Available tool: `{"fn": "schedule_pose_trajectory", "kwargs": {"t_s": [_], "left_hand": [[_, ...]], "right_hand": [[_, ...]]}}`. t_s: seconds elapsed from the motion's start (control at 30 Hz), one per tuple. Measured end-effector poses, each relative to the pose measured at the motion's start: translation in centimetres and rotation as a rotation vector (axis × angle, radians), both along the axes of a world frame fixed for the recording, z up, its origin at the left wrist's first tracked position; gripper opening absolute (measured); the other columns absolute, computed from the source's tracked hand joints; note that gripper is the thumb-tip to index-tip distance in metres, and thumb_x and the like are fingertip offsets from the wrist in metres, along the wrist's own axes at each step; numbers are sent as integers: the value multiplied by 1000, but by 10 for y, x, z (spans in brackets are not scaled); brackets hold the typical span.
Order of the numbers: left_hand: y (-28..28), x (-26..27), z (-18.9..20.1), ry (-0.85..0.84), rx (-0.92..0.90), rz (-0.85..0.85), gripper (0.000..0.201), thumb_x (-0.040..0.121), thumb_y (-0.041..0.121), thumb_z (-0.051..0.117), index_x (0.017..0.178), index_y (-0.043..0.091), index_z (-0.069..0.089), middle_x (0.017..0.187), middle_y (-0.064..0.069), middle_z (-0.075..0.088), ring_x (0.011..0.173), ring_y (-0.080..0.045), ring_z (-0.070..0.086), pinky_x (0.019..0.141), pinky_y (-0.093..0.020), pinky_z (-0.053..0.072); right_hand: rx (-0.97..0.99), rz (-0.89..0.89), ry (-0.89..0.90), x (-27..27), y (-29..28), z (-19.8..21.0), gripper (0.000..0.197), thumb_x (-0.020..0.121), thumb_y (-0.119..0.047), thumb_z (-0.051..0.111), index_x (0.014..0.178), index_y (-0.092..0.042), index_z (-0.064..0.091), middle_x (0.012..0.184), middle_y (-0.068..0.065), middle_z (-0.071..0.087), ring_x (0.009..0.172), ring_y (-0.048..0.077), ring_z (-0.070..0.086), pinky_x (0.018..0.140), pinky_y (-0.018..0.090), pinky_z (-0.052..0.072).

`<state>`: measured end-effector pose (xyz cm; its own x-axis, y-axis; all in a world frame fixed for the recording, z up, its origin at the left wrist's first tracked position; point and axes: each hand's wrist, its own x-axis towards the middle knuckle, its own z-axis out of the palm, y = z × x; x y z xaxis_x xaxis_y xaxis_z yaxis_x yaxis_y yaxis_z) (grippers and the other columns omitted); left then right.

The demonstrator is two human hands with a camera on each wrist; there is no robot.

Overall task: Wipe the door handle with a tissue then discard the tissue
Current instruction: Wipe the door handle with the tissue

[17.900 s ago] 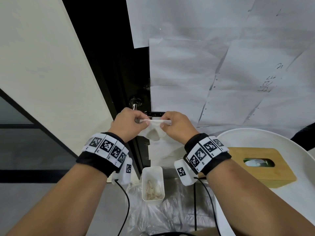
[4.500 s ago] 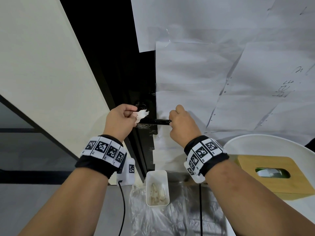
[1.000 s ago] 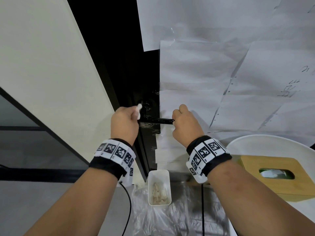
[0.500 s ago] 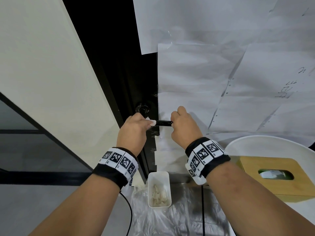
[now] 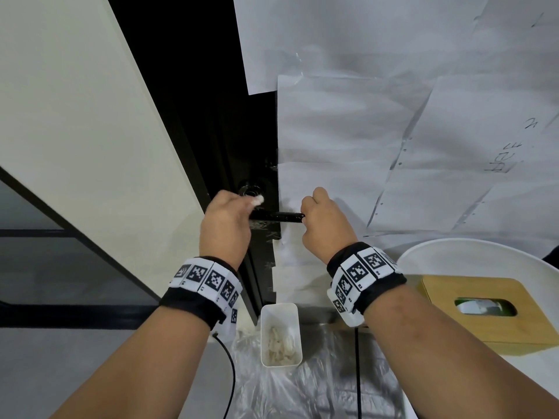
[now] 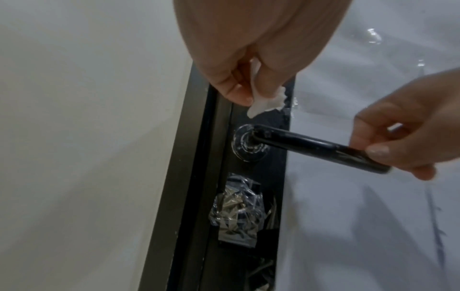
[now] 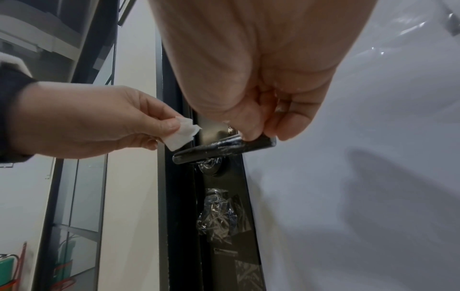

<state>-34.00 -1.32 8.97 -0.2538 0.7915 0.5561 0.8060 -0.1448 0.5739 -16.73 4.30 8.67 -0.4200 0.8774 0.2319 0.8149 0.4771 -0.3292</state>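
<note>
A black lever door handle sticks out of the dark door edge. My right hand pinches its free end between thumb and fingers. My left hand pinches a small crumpled white tissue. The tissue hangs just above the handle's round base plate, a little off the lever.
White paper sheets cover the door. A small white bin with used tissues stands on clear plastic on the floor below. A wooden tissue box sits on a round white table at right. A cream wall is at left.
My left hand lifted the tissue off the lever and now holds it higher, near the base plate. My right hand kept its hold on the handle's end.
</note>
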Motion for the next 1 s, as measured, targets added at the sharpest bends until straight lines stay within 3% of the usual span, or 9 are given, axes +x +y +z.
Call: {"fn": "schedule_pose_trajectory", "kwargs": {"t_s": [0.1,0.23,0.43,0.5,0.6,0.7,0.8,0.9,1.0], "left_hand": [[8,-10,4,35,-44,116,20,93,9,58,107,8,71,97,-10,63,82,-23,61,76,-20,47],[18,-9,0,101,-219,64,29,91,-2,55,114,10,69,104,-16,66,90,-31,64,81,-31,51],[18,-13,7,-14,-424,97,30,98,8,46,119,14,66,116,-8,62,96,-27,62,87,-31,50],[8,-16,3,-75,-399,104,27,97,10,46,111,16,69,104,-6,66,85,-20,62,73,-25,49],[-1,-19,-11,-357,-393,115,20,95,13,48,99,22,65,88,-4,68,73,-15,66,68,-27,54],[7,-15,-19,-810,-385,144,17,96,8,49,101,12,64,103,-12,68,84,-19,70,81,-32,57],[18,-6,-17,-1281,-374,7,29,94,-8,39,116,-6,58,118,-20,62,107,-28,63,90,-35,55],[15,-4,-14,-1543,-352,-178,42,94,-14,25,131,-11,44,121,-18,60,121,-32,54,97,-37,50],[11,-5,-13,-1728,-310,-167,40,94,-12,28,127,-9,50,121,-17,64,113,-30,61,97,-39,50]], "right_hand": [[1,2,5,0,0,0,23,78,11,49,80,-11,42,100,11,41,67,21,36,59,29,30],[-3,3,10,0,0,0,20,78,10,50,82,-9,46,100,11,42,67,21,38,59,29,32],[-9,-3,0,-1,-1,2,23,76,10,50,81,-11,42,101,11,41,68,21,38,60,28,31],[-10,-5,1,-1,-1,2,25,74,10,50,80,-13,41,101,10,41,69,21,38,60,28,32],[-19,-7,1,-1,0,2,22,73,11,49,80,-10,43,100,11,41,69,22,38,58,31,32],[-20,3,-8,-1,0,0,22,74,11,49,80,-9,44,100,12,41,68,23,38,57,32,32],[-13,13,6,0,1,-1,25,75,12,49,78,-12,40,99,12,41,67,23,38,57,33,33],[-14,18,14,0,1,-1,23,75,13,49,80,-9,45,99,13,41,67,24,39,56,34,35],[-19,19,10,1,1,-2,20,76,12,49,82,-6,48,99,13,42,67,24,40,57,34,37]]}}
